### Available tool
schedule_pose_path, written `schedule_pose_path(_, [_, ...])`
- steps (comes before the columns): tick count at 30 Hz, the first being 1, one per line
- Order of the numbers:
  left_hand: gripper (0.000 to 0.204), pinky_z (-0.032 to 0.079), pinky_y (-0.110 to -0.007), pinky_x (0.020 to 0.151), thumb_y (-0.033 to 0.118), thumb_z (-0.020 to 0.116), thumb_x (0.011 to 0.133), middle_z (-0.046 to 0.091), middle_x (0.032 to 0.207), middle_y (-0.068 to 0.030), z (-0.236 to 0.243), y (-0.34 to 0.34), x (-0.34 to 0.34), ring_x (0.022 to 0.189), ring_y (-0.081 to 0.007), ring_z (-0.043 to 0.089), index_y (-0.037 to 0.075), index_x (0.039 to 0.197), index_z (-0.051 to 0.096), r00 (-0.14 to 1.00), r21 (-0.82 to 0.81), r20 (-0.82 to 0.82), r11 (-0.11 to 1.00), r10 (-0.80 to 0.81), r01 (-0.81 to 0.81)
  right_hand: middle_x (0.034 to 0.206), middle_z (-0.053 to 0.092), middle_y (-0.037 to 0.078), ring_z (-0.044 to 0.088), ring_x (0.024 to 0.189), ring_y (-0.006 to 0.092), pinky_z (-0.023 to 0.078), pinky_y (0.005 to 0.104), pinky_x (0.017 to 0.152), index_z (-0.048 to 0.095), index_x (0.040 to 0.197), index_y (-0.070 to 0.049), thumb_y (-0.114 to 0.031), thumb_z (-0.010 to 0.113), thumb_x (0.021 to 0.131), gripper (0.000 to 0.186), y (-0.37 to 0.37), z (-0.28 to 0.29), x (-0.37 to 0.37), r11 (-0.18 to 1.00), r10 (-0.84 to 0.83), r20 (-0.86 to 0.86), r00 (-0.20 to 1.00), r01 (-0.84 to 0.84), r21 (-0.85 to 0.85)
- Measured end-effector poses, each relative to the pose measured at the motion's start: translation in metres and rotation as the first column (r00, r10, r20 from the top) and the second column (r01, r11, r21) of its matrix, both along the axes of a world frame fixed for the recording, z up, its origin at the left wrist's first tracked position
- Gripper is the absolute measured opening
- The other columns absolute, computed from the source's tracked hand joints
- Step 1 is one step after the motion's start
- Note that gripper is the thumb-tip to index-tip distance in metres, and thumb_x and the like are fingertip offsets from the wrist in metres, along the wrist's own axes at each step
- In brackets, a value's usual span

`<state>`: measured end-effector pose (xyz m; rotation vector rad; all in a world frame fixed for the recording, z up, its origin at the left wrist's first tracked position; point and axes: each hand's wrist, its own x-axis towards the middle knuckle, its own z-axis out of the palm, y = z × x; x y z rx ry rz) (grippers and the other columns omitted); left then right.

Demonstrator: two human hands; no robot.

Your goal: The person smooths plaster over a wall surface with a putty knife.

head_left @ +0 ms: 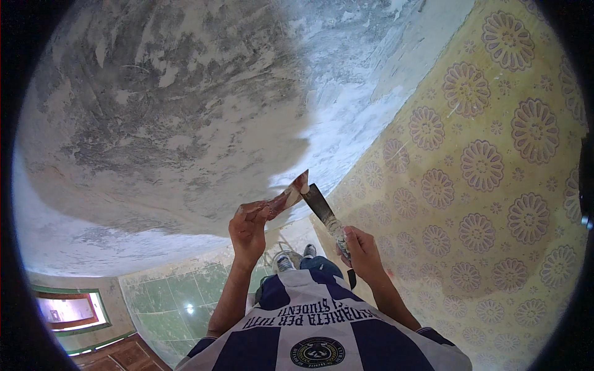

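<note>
My left hand (249, 234) is closed on one end of a thin, flat reddish-brown spreader (281, 203) smeared with pale putty. My right hand (362, 250) grips the crusted handle of a putty knife (318, 203), its dark blade angled up and to the left. Both tools come together in front of my chest, blade tip close to the far end of the spreader; whether they touch I cannot tell. Beyond them is a wall (185, 105) with patchy grey and white plaster.
On the right runs a yellow wall (445, 204) with a flower pattern, meeting the plastered wall at a corner. My shoes (284, 263) are below, near green tiles (164, 297). A window (68, 309) and a brown wooden door (124, 353) show at the lower left.
</note>
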<state>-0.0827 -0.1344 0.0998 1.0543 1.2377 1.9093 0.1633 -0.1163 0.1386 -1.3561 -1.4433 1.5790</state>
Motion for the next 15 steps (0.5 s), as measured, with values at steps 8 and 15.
schedule_pose_path(8, [0.015, 0.056, -0.028, 0.079, -0.006, 0.061, 0.093, 0.073, 0.1, -0.0135, -0.025, -0.004, -0.008, 0.09, -0.0192, 0.071, -0.004, 0.109, 0.06, 0.922, -0.094, -0.385, 0.993, 0.027, -0.068, 0.069, 0.057, 0.001, 0.049, 0.053, 0.0049, 0.039, 0.022, 0.045, 0.063, 0.101, -0.001, -0.03, 0.041, 0.107, 0.037, 0.002, 0.016, -0.003, 0.997, 0.027, -0.055, 0.998, -0.031, -0.071])
schedule_pose_path(15, [0.018, 0.06, -0.033, 0.069, 0.005, 0.061, 0.097, 0.071, 0.102, -0.012, -0.042, -0.01, -0.002, 0.086, -0.0188, 0.071, 0.003, 0.115, 0.058, 0.948, -0.175, 0.314, 0.979, -0.049, 0.109, 0.072, 0.057, 0.005, 0.046, 0.052, 0.0086, 0.035, 0.0234, 0.044, 0.055, 0.115, -0.003, -0.037, 0.036, 0.104, 0.041, 0.011, 0.013, -0.005, 0.978, 0.019, -0.523, 0.852, -0.125, -0.169])
